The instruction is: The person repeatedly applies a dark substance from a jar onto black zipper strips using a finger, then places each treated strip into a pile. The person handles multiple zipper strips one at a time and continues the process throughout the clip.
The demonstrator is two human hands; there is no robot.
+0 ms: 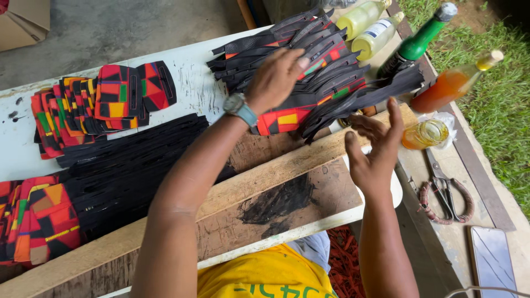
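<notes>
My left hand (pixel 277 77) lies palm down on a heap of black strap pieces with red, yellow and green patterned fabric (pixel 309 66) at the back of the table, its fingers curled over the top pieces. My right hand (pixel 374 149) hovers open, palm up, just in front of the heap's right end, over the wooden plank (pixel 287 193). It holds nothing. A watch is on my left wrist.
More patterned pieces (pixel 105 102) and a stack of black strips (pixel 132 160) lie on the left. Several bottles (pixel 419 41) and a small jar (pixel 425 134) stand at the right. Scissors (pixel 444 190) and a phone (pixel 491 259) lie near the table's right edge.
</notes>
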